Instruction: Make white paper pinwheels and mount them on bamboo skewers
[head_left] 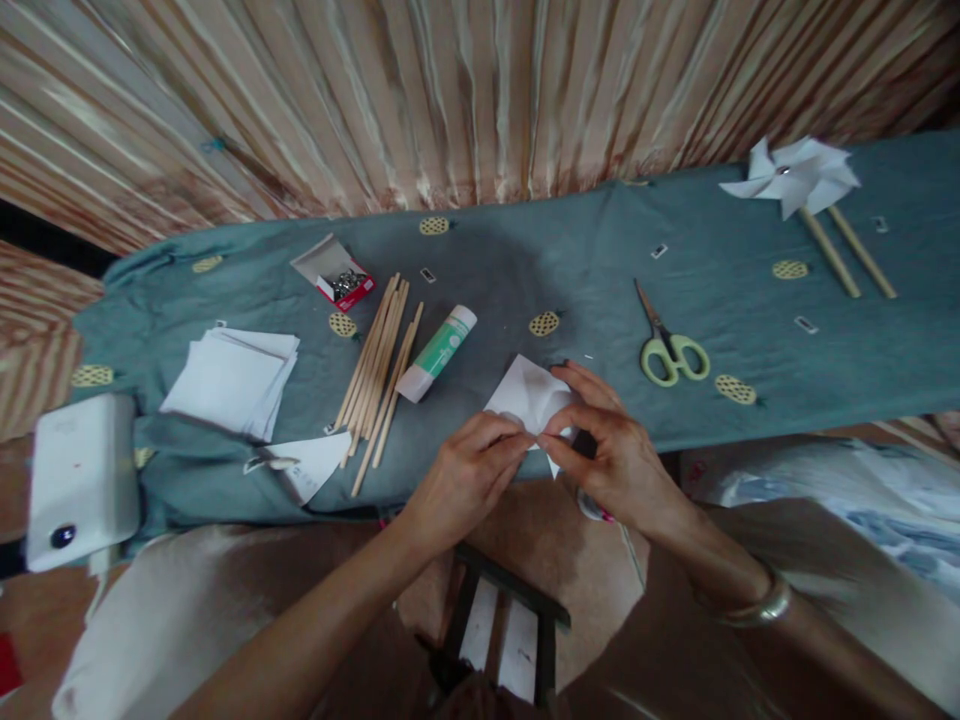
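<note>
White paper (525, 392) lies straight ahead at the table (525, 260) edge, its near corner pinched by our left hand (465, 480) and right hand (622, 460), equally close

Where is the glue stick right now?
In the head view the glue stick lies on the teal cloth, left of centre, just right of the wooden sticks and left of the white paper.
</note>
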